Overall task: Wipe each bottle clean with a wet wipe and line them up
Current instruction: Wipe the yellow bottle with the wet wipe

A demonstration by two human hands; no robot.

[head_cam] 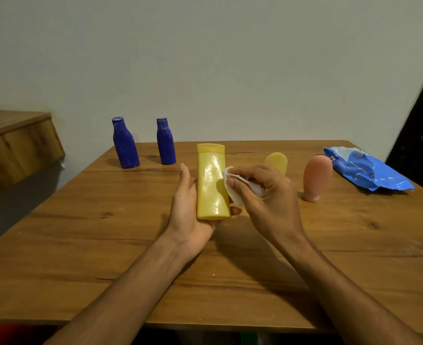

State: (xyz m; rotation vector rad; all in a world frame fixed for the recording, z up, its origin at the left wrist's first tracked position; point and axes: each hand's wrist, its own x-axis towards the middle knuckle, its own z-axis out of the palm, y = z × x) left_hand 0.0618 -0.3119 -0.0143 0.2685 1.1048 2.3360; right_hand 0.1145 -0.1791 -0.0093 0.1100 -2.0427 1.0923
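We are cradling the tall yellow bottle [211, 185] in our left hand [188, 207] above the middle of the table [106, 245], with our fingers wrapping under it and the thumb lying straight along its side. Our right hand [267, 195] is pinching the bunched wet wipe [232, 192] against the bottle's right edge. The bottle's face is glistening and probably slippery, so we are favouring a firm cradle and long strokes from cap to base.

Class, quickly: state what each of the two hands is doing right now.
Left hand: holds the yellow bottle, fingers wrapped behind it.
Right hand: pinches a white wipe against that bottle.
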